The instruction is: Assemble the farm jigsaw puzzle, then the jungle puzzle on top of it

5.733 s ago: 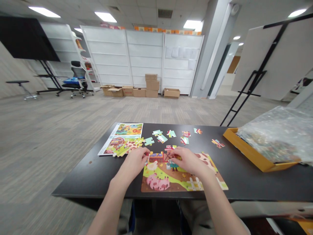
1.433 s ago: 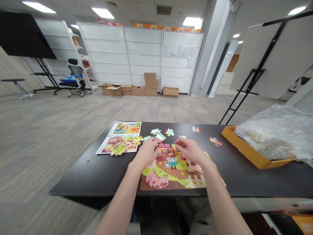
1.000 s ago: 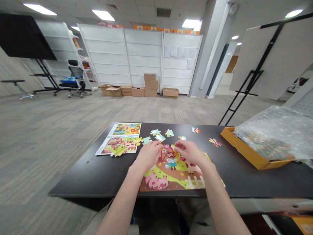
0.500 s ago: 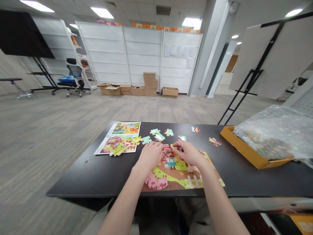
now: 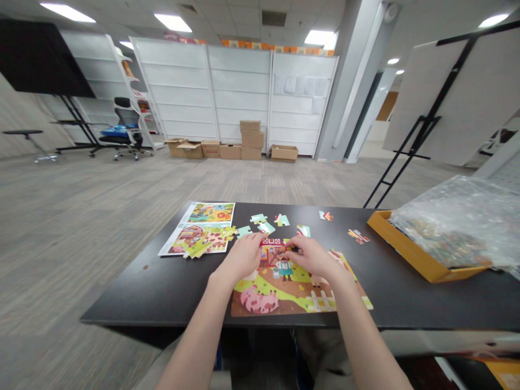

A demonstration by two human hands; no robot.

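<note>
A partly joined farm jigsaw puzzle (image 5: pixel 284 295) lies flat on the black table, with a pink pig, a farmer and a red barn in its picture. My left hand (image 5: pixel 245 253) rests over its upper left side, fingers stretched toward the barn and hiding that edge. On the upper right, my right hand (image 5: pixel 311 255) touches the puzzle with thumb and forefinger apart beside the barn. I see no loose piece in either hand. Just beyond my fingers lie loose puzzle pieces, among them a pale green piece (image 5: pixel 266 228) and a piece with red on it (image 5: pixel 303 231).
At the left lies a printed picture sheet (image 5: pixel 174 246) with joined pieces (image 5: pixel 199 246) on top. More pieces (image 5: pixel 358 236) lie to the right. A yellow box (image 5: pixel 406 246) holding a clear plastic bag (image 5: pixel 455 227) stands at the table's right side.
My left hand has shifted slightly left, uncovering more of the red barn and the puzzle's lower left corner. The right hand stays nearly in place.
</note>
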